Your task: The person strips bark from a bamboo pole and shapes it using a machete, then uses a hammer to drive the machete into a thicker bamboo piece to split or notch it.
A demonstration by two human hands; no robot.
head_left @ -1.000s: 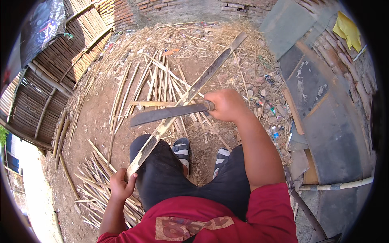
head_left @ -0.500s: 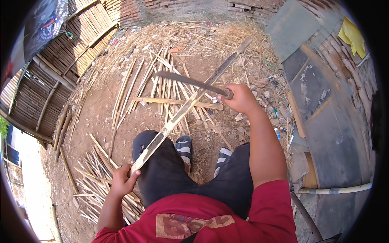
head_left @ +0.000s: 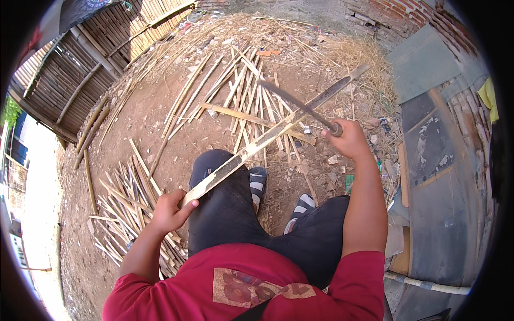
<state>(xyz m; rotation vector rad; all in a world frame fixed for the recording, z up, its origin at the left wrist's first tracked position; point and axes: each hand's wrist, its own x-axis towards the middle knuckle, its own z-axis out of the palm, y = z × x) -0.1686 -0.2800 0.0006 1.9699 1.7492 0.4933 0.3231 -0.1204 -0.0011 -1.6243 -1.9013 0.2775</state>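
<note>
My left hand (head_left: pixel 174 211) is closed around the near end of a long split bamboo strip (head_left: pixel 243 154). The strip slants up and away to the right across my left thigh; pale cut wood shows along its edges and dark patches on its face. In my right hand (head_left: pixel 350 140) is the handle of a machete (head_left: pixel 293 101), its dark blade pointing up to the left. The blade crosses over the far half of the strip; whether it touches cannot be told.
A pile of bamboo sticks (head_left: pixel 120 206) lies by my left side, and more sticks (head_left: pixel 249 91) spread over the dirt ahead. A flat slat (head_left: pixel 230 113) lies across those. Dark boards (head_left: pixel 433 144) lean at the right, a bamboo fence (head_left: pixel 75 75) stands left.
The view has shifted, moving the scene rightward. The bamboo strip lies at a flatter angle, and the machete crosses it slightly farther from my left hand, its blade tilted more steeply. Both grips stay the same.
</note>
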